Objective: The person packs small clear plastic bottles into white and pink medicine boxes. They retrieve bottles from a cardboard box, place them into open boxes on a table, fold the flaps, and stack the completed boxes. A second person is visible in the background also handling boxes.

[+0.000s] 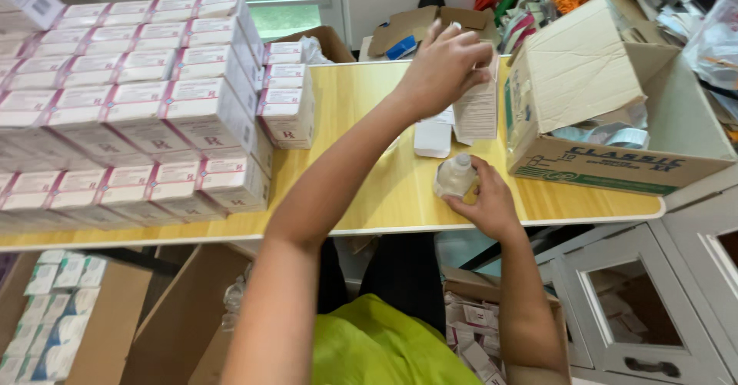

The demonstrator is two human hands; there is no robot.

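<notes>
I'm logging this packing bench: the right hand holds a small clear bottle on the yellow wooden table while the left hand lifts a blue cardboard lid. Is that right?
Not quite. In the head view the left hand lifts a white printed paper leaflet, not a blue lid. The right hand does hold the small clear bottle on the yellow wooden table.

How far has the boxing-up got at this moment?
Done: many closed white-and-pink cartons stacked on the yellow table. In hand: right hand holds a small bottle, left hand a folded leaflet. Left: that bottle remains unboxed; a white carton lies nearby.
</notes>
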